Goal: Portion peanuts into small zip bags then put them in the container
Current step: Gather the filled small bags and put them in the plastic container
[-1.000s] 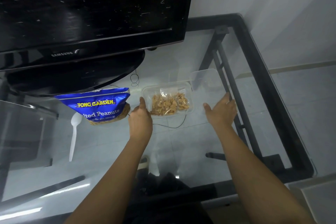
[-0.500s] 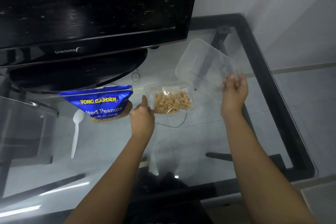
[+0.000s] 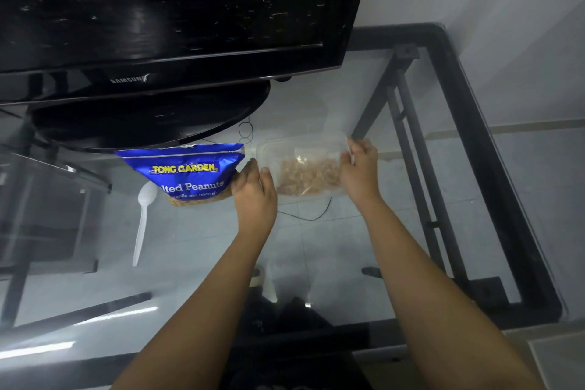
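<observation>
A clear plastic container [image 3: 269, 152] sits on the glass table, holding small zip bags of peanuts [image 3: 307, 176]. A clear lid [image 3: 316, 144] lies over the container, blurred. My right hand [image 3: 359, 168] grips the lid at its right edge. My left hand [image 3: 253, 182] holds the container's left end. A blue Tong Garden salted peanuts bag [image 3: 186, 172] stands just left of my left hand.
A white plastic spoon [image 3: 142, 222] lies left of the peanut bag. A black Samsung TV [image 3: 158, 25] on a round stand [image 3: 142, 123] fills the back. The table's black frame [image 3: 474, 136] runs along the right side. A thin cable [image 3: 304, 218] curves near the container.
My right hand picked the clear lid up from the table at the right, swung it over and brought it down onto the container. My left hand stayed at the container's left end.
</observation>
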`<state>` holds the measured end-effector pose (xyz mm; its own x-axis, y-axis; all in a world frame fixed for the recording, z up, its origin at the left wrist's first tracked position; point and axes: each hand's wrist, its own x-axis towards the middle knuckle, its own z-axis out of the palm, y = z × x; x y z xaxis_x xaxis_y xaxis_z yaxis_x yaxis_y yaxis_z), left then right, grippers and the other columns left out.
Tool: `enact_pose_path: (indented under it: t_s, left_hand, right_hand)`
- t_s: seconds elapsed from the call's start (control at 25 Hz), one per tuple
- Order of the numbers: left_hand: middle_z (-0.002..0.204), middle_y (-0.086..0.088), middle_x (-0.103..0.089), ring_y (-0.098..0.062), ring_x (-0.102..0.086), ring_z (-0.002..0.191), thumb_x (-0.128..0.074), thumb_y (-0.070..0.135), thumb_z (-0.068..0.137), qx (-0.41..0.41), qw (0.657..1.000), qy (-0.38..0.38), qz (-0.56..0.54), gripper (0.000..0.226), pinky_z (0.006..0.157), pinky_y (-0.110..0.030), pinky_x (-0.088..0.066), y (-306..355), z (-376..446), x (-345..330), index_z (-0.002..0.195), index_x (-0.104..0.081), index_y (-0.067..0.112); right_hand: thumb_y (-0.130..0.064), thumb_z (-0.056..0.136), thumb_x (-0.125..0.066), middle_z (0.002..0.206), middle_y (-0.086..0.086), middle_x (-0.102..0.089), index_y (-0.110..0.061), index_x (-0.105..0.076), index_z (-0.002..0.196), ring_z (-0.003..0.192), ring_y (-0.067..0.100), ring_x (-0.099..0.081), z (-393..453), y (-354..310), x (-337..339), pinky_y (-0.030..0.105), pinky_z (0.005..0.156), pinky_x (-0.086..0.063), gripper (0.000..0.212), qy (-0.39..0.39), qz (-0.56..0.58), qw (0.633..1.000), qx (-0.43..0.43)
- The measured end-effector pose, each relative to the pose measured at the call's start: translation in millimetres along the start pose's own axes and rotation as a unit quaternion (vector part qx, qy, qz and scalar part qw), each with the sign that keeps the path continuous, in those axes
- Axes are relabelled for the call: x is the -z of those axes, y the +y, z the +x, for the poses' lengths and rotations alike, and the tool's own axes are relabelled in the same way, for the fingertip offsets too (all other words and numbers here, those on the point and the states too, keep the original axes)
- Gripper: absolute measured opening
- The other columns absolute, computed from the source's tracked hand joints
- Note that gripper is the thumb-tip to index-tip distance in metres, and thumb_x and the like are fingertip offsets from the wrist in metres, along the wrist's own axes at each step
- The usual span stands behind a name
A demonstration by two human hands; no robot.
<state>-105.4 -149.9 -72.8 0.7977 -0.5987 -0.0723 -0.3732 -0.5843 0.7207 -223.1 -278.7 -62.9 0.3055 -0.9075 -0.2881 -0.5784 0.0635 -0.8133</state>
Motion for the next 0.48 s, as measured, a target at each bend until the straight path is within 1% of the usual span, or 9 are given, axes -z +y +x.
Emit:
enact_pose_path:
  t_s: [0.12,0.16,0.2,0.24,0.28,0.32,0.36,0.4,0.48]
  left_hand:
    - [0.113,-0.030,-0.056,-0.040,-0.049,0.110,-0.037,0.020,0.098,0.040,0.997,-0.061,0.019,0.044,0.093,-0.045,-0.041,-2.4,5.9,-6.3,0.136,-0.040,-0.004]
    - [0.110,-0.029,-0.057,-0.039,-0.051,0.107,-0.038,0.020,0.099,0.043,0.997,-0.068,0.021,0.044,0.090,-0.044,-0.042,-2.9,6.8,-6.2,0.136,-0.040,-0.003]
    - [0.104,-0.027,-0.061,-0.036,-0.055,0.101,-0.041,0.022,0.098,0.040,0.997,-0.064,0.020,0.043,0.086,-0.041,-0.044,-3.7,7.1,-5.4,0.133,-0.044,-0.003]
    - [0.096,-0.023,-0.064,-0.032,-0.059,0.094,-0.045,0.022,0.097,0.044,0.998,-0.052,0.008,0.041,0.082,-0.037,-0.045,-2.2,6.5,-3.0,0.130,-0.048,-0.002]
    - [0.089,-0.020,-0.066,-0.028,-0.060,0.086,-0.050,0.022,0.095,0.051,0.998,-0.035,-0.010,0.039,0.079,-0.033,-0.045,-0.8,6.2,-1.1,0.126,-0.053,-0.001]
    - [0.086,-0.018,-0.067,-0.025,-0.062,0.082,-0.054,0.023,0.093,0.065,0.997,-0.021,-0.026,0.037,0.079,-0.031,-0.046,1.5,5.1,1.1,0.123,-0.056,0.000]
    - [0.084,-0.017,-0.068,-0.026,-0.063,0.081,-0.056,0.023,0.092,0.070,0.997,-0.009,-0.036,0.037,0.079,-0.031,-0.047,3.0,4.0,2.2,0.121,-0.057,0.000]
    - [0.084,-0.018,-0.069,-0.027,-0.064,0.082,-0.058,0.024,0.091,0.075,0.996,-0.003,-0.041,0.037,0.078,-0.030,-0.047,4.4,3.0,2.9,0.119,-0.059,0.000]
    - [0.086,-0.019,-0.069,-0.029,-0.065,0.084,-0.059,0.024,0.090,0.078,0.996,-0.002,-0.042,0.036,0.075,-0.028,-0.044,4.7,2.1,2.4,0.117,-0.060,0.000]
  right_hand:
    - [-0.006,0.095,-0.036,0.149,0.008,-0.022,-0.010,-0.029,0.144,0.135,0.021,-0.030,-0.8,4.3,1.3,0.010,0.097,-0.026,0.050,-0.027,-0.024,0.999,-0.004]
    - [-0.008,0.096,-0.037,0.149,0.009,-0.024,-0.010,-0.027,0.145,0.134,0.021,-0.032,-2.2,5.1,3.5,0.013,0.100,-0.027,0.050,-0.035,-0.038,0.999,0.002]
    - [-0.011,0.097,-0.038,0.148,0.009,-0.028,-0.010,-0.027,0.145,0.133,0.022,-0.035,-3.6,6.2,6.3,0.019,0.104,-0.030,0.050,-0.034,-0.049,0.998,0.004]
    - [-0.016,0.097,-0.042,0.144,0.010,-0.035,-0.010,-0.029,0.144,0.128,0.022,-0.042,-5.1,6.8,9.7,0.024,0.102,-0.034,0.049,-0.024,-0.049,0.999,-0.002]
    - [-0.020,0.096,-0.046,0.136,0.009,-0.045,-0.011,-0.034,0.142,0.118,0.021,-0.050,-6.8,7.7,13.3,0.025,0.095,-0.041,0.048,-0.010,-0.036,0.999,-0.013]
    - [-0.022,0.095,-0.049,0.125,0.006,-0.053,-0.013,-0.040,0.139,0.107,0.018,-0.055,-8.0,9.7,16.6,0.021,0.085,-0.045,0.046,0.003,-0.018,1.000,-0.022]
    - [-0.022,0.094,-0.051,0.116,0.003,-0.057,-0.014,-0.046,0.134,0.098,0.015,-0.056,-9.9,10.4,20.1,0.016,0.075,-0.045,0.041,0.009,-0.008,1.000,-0.025]
    - [-0.021,0.093,-0.052,0.110,0.001,-0.059,-0.015,-0.052,0.129,0.094,0.013,-0.056,-11.6,10.7,22.7,0.012,0.070,-0.043,0.036,0.009,-0.009,1.000,-0.025]
    - [-0.017,0.093,-0.053,0.108,0.001,-0.060,-0.015,-0.057,0.125,0.090,0.010,-0.055,-12.6,12.7,25.8,0.014,0.071,-0.044,0.033,0.006,-0.015,1.000,-0.022]
